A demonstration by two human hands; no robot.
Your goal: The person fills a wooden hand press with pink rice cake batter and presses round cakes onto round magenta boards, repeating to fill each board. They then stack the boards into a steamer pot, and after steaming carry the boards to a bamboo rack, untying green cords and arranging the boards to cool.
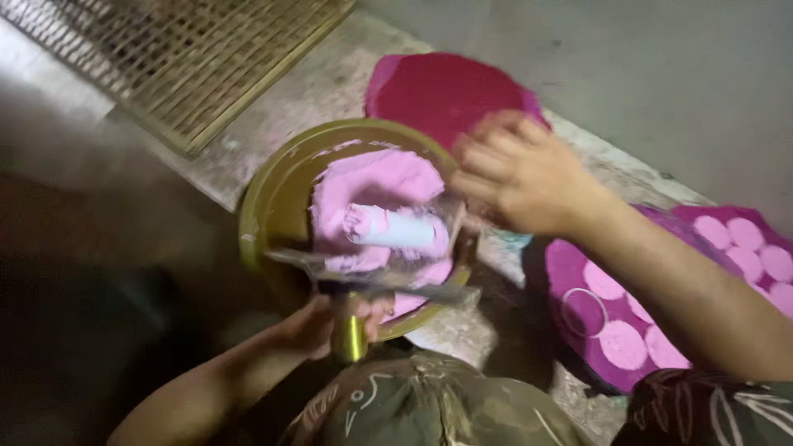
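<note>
Rough grey concrete ledge (347, 83) with a plain grey wall behind; low light, frame blurring with motion.

Nearest the camera: patterned dark fabric of the person's clothing (429, 413) filling the bottom edge. Just beyond it, the left hand (318, 326) is closing its fingers around a short brass-coloured metal handle (353, 337) that is sticking out from the near rim of a round olive-gold metal bowl (268, 198). Grip looks firm, thumb side blurred.

Inside the bowl: a slab of pale pink dough-like paste (376, 177), with a white cylindrical roller (392, 229) smeared pink lying on it. The roller's long axis is running left to right, roughly parallel to the ledge's near edge. A clear plastic sheet (388, 281) is draping across the bowl's near side.

The right hand (516, 173) is hovering over the bowl's right rim, fingers loosely spread and curled downward, holding nothing that I can make out; blur is hiding the fingertips. The roller is lying left of and slightly nearer than those fingers, so the right hand is the closer one to its right end.

Right edge of the ledge: a magenta cloth (570, 264) carrying pale pink round discs (621, 344). Farther back, a magenta round mat (438, 87); far left corner, a woven bamboo tray (198, 58).
</note>
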